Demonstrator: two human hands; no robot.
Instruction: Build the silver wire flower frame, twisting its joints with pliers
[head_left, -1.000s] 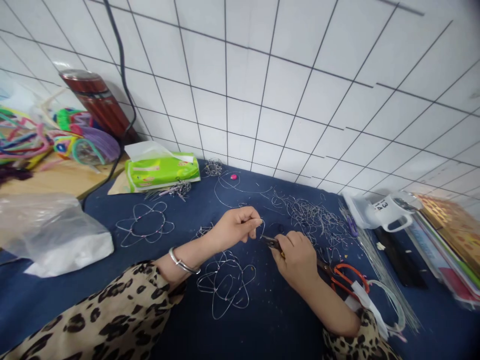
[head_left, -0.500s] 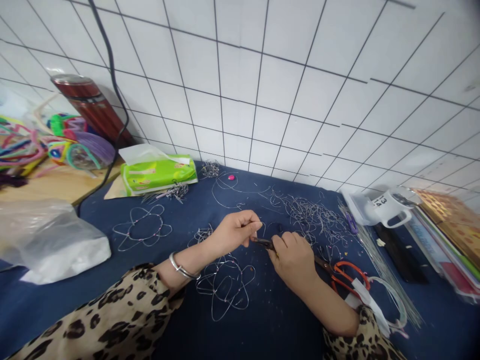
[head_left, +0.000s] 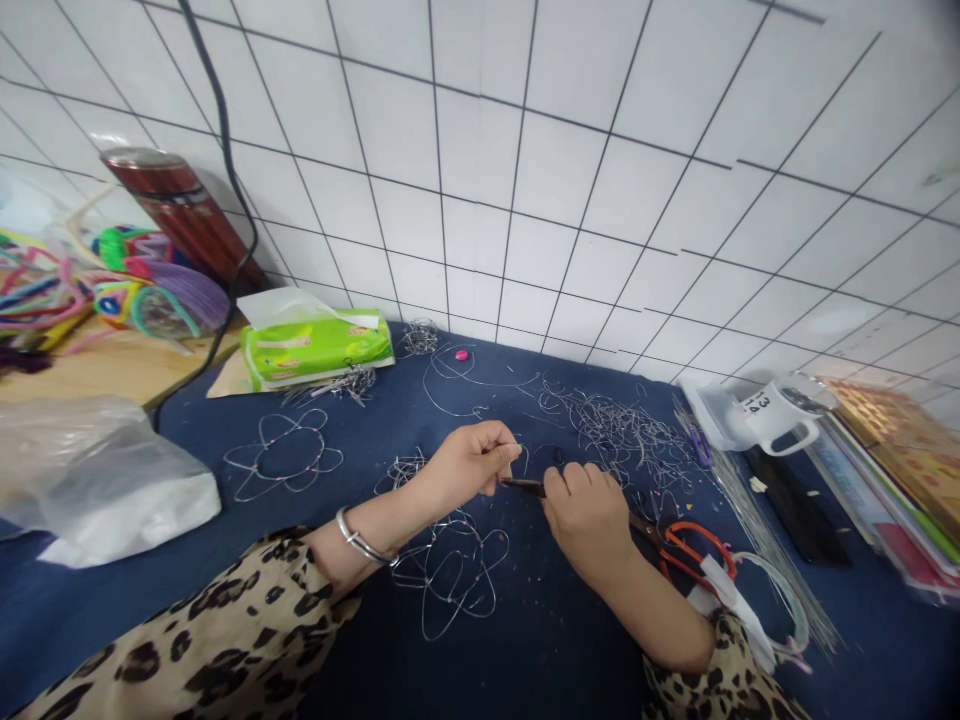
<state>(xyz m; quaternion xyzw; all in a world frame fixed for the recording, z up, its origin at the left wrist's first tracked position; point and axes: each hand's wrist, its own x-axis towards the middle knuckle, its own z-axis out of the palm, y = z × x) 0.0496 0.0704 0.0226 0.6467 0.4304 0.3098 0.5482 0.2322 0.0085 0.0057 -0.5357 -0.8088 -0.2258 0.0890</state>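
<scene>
While a looped wire flower (head_left: 451, 599) lies nearest on the blue-covered counter (head_left: 562, 640), the left hand (head_left: 476, 460) just beyond it has a thin wire (head_left: 526, 460) pinched tight, and the right hand (head_left: 589, 512) is closed round dark pliers (head_left: 527, 486), their tip right at the left hand. Orange-handled scissors (head_left: 709, 533) lie near the right wrist. Farther off, wire scraps (head_left: 630, 432) sprawl in a tangle, and a green tissue pack (head_left: 315, 350) sits before the tiled wall (head_left: 480, 180).

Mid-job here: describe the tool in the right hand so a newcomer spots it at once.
Over the dark blue cloth, find the right hand. A slim dark tool juts from it toward the left hand. Unlike the orange-handled scissors lying nearby, this one is gripped.
</scene>
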